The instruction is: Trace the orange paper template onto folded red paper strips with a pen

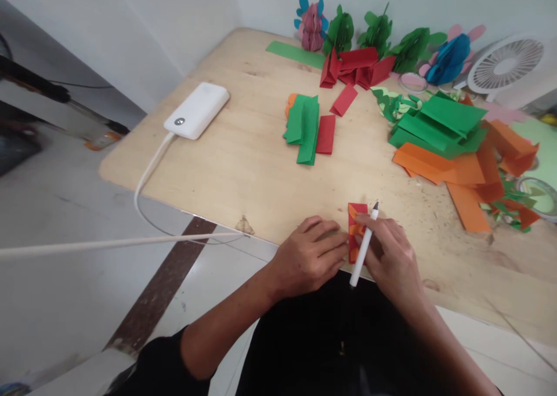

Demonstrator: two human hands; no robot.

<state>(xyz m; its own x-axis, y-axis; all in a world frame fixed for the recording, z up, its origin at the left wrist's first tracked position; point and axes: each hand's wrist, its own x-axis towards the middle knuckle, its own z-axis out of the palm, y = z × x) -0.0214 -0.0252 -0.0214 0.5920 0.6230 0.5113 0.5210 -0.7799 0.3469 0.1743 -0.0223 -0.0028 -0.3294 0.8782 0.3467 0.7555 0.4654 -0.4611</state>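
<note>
A folded red paper strip (353, 251) lies at the table's near edge, with a small orange paper piece (354, 229) on top of it. My right hand (391, 254) holds a slim white pen (364, 248) between its fingers, dark tip pointing away from me. The same hand's fingertips reach down to the orange piece and partly cover it. From the other side my left hand (311, 254) rests on the table, fingers stretched out and their tips at the strip's left edge. Farther off lie folded green papers (308, 130) beside a red paper piece (325, 134).
A white power bank (196, 111) with a cable sits at the left. Green (439, 123) and orange folded papers (467, 173) are heaped at the right, near tape rolls and scraps. Paper figures (339, 31), red folded papers (359, 65) and a white fan (507, 65) stand along the back.
</note>
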